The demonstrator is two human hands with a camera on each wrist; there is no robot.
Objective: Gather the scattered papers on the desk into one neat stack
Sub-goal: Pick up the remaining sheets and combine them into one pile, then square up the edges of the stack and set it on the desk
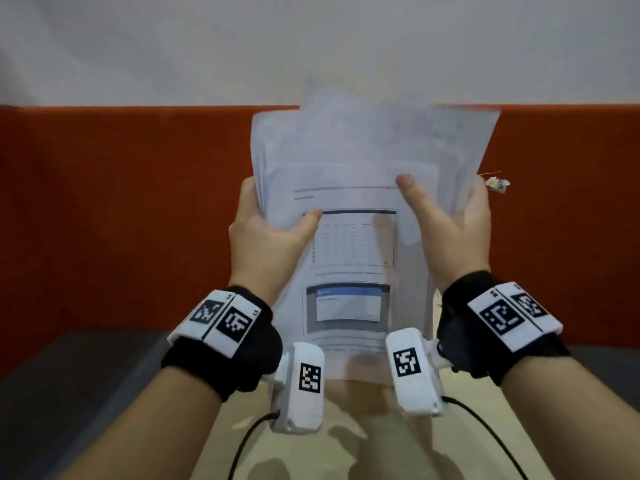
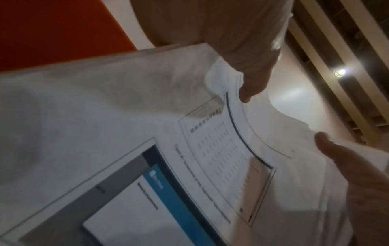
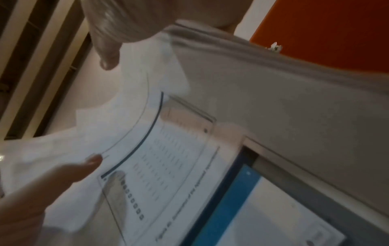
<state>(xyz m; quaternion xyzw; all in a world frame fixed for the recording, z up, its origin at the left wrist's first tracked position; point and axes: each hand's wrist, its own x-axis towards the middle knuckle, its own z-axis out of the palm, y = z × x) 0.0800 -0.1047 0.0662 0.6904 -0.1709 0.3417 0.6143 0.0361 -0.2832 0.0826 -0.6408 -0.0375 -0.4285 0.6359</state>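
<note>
A bundle of white printed papers [image 1: 356,244] stands upright above the desk, its top sheets fanned and uneven. The front sheet shows a table and a blue-grey screenshot. My left hand [image 1: 263,237] grips the bundle's left edge, thumb across the front and fingers behind. On the right edge my right hand [image 1: 450,230] grips the same way, thumb pressed to the front sheet. The left wrist view shows the papers [image 2: 126,116] close up with my left thumb [image 2: 248,86] on them. In the right wrist view the papers [image 3: 273,116] bend under my right thumb [image 3: 109,56].
An orange partition [image 1: 121,202] runs along the back of the beige desk [image 1: 346,445]. A dark grey surface [image 1: 69,393] lies at the left. A small pale flower-like object [image 1: 497,183] sits just right of my right hand. Black cables trail from the wrist cameras.
</note>
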